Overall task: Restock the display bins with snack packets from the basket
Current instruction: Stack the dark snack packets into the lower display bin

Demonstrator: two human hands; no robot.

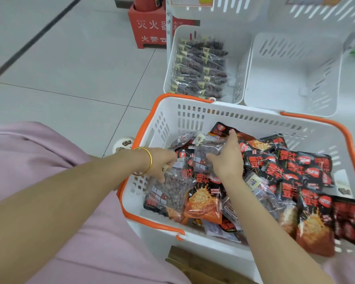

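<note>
**Two hands among the packets in the basket**

Both hands reach into a white plastic basket [193,117] with slotted walls and a smooth orange rim, which fills the frame from the centre out to 4 o'clock.

The left hand [162,163], with a round gold bangle [149,160] on its wrist, is just left of centre. Its fingers are curled down and pinch the top edge of a clear packet [173,189]. This crinkly see-through pouch holds small dark round pieces and lies toward 6 o'clock from the hand.

The right hand [226,158] lies just right of centre. Its fingers are nearly straight and point toward 12 o'clock, with the thumb spread toward 9 o'clock. The palm rests flat on another see-through pouch [203,158] and grips nothing.

Glossy black-and-orange packets [203,199], flat and rectangular, are heaped loosely across the basket floor and piled thickest toward 3 and 4 o'clock.

Beyond the basket, at 12 o'clock, stands a white slotted left bin [172,64]. Inside it, neat rows of dark packets [201,68] stand on edge. At 1 o'clock a matching right bin [291,78] touches its side.

A red box [148,27] with white lettering sits at 11 o'clock on the pale, shiny tiled floor [70,58]. Soft pink cloth [49,160] covers the frame from 7 to 9 o'clock.
</note>
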